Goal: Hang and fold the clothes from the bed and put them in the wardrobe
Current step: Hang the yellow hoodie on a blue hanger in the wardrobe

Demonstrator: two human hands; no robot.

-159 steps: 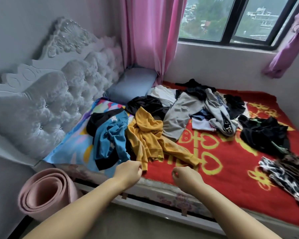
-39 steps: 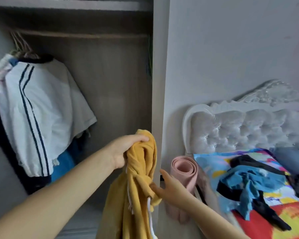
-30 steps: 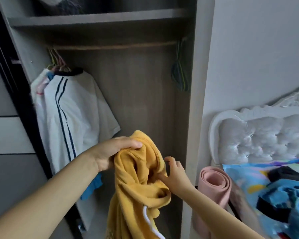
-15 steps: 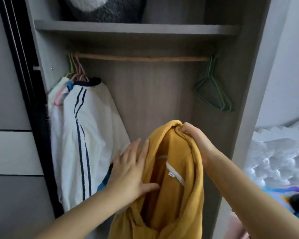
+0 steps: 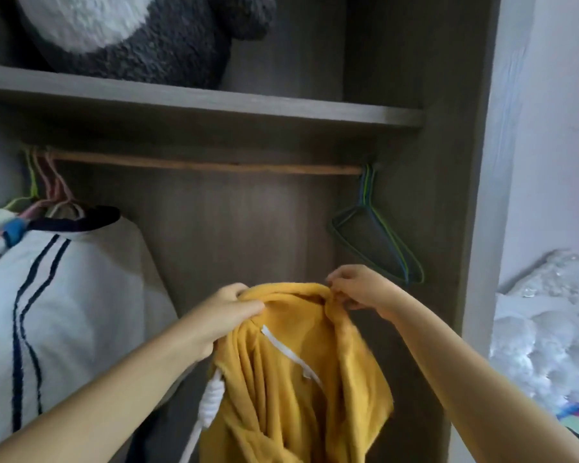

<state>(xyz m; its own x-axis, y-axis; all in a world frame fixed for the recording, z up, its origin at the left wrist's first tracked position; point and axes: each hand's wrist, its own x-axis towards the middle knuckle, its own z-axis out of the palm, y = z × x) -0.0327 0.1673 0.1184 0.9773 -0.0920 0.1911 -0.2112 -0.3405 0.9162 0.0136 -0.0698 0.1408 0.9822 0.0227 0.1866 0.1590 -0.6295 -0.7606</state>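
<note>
So, barely started: the wardrobe [image 5: 448,162] holds one hung white striped top [image 5: 67,295], and below its rail [image 5: 201,166] both hands, left hand [image 5: 228,312] and right hand [image 5: 358,289], pinch the yellow hoodie [image 5: 298,379] collar; empty hangers [image 5: 381,242] wait unused.

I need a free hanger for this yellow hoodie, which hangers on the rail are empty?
The green and blue wire hangers at the wooden rail's right end hang bare; the pink and yellow hangers at the left end carry clothes.

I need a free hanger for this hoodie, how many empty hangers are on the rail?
About 3, though they overlap, so the count is unsure. The empty hangers hang bunched at the rail's right end, just above the right hand.
</note>
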